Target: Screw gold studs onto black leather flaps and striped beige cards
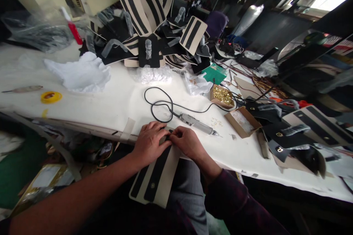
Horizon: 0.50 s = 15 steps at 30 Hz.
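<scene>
A beige panel with black stripes (161,180) slants across my lap, its far end at the table's edge. A small round metal fitting (152,185) shows on one of its stripes. My left hand (150,141) grips the far end of this panel, thumb on its face. Close beside it, my right hand (185,140) pinches at the same end; whatever is between thumb and forefinger is too small or hidden to make out. Just beyond both hands lies a grey electric screwdriver (197,123) with a black cord (154,104), its bit pointing right.
A brass-coloured pile of small parts fills a box (222,95); an open cardboard box (242,122) stands nearer. Black-and-beige pieces (149,49) are heaped at the back, with more pieces (320,125) at right. Yellow tape (51,97) and crumpled white wrapping (81,71) lie left.
</scene>
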### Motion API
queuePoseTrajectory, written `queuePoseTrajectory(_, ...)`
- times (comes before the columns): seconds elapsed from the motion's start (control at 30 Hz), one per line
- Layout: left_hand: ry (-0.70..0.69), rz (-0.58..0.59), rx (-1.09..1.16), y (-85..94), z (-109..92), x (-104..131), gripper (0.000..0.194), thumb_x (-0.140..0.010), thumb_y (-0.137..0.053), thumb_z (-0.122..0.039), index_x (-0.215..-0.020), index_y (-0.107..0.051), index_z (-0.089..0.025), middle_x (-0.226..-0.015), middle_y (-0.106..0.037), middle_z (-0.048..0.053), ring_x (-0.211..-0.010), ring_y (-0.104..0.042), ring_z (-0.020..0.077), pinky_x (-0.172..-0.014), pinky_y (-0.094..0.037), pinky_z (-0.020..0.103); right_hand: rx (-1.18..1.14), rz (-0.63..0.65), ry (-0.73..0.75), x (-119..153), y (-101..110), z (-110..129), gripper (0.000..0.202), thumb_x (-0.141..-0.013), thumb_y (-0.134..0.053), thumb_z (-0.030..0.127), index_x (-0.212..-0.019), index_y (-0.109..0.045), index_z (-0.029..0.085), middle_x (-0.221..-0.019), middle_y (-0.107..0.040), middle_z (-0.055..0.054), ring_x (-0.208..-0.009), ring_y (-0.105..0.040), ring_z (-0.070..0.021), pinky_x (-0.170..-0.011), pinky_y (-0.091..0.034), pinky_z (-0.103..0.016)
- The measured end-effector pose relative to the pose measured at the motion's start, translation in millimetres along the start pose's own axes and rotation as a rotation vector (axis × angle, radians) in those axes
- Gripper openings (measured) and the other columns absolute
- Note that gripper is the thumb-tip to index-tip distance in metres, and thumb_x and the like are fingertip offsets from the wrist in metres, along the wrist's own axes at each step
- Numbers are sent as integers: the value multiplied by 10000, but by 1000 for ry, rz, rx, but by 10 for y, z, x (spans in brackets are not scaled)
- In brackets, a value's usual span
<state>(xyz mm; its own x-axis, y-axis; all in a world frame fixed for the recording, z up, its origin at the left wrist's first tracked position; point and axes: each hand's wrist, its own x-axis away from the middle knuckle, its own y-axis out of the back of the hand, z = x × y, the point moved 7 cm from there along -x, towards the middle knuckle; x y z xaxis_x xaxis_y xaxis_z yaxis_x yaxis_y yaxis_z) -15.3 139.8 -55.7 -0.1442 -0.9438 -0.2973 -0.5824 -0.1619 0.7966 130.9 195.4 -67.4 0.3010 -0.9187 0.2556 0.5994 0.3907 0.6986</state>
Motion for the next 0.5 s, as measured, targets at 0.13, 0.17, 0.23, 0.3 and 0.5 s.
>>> queuePoseTrajectory(0.13, -1, -3, 3, -3, 2, 7, 204, -876, -749, -348, -1065, -727, -273, -1320, -685, 68, -1253, -555, 304, -990, -463, 500, -45, 25, 21, 18, 4, -10, 101, -806, -658, 285, -789, -720, 207, -739, -720, -1, -690, -629, -158, -623, -423, -249)
queuePoseTrajectory(0.17, 0, -2, 5, -6, 5, 9, 206, -877, -749, -352, -1066, -727, -274, -1324, -683, 67, -1255, -553, 304, -993, -461, 500, -53, 25, 23, 22, 10, -12, 106, -809, -657, 291, -791, -720, 207, -739, -720, 0, -687, -628, -158, -625, -426, -250)
queuePoseTrajectory(0.23, 0, 0, 8, -12, 12, 13, 206, -878, -747, -354, -1067, -727, -275, -1328, -680, 67, -1260, -550, 305, -998, -459, 500, -57, 19, 17, 31, 17, -15, 113, -813, -657, 301, -795, -719, 208, -736, -719, 0, -683, -628, -159, -629, -430, -254)
queuePoseTrajectory(0.3, 2, 2, 9, -18, 19, 13, 206, -880, -743, -352, -1071, -726, -276, -1327, -681, 65, -1263, -548, 305, -1002, -459, 500, -47, 8, 7, 38, 14, -4, 107, -813, -659, 300, -794, -714, 210, -736, -720, -3, -681, -630, -162, -631, -433, -258)
queuePoseTrajectory(0.5, 1, -1, -3, -21, 25, 5, 185, -880, -739, -343, -1050, -728, -271, -1329, -680, 72, -1261, -554, 307, -1000, -460, 499, 71, -24, -8, 29, 3, 103, 44, -797, -657, 232, -761, -680, 222, -739, -715, -9, -703, -630, -169, -648, -432, -265)
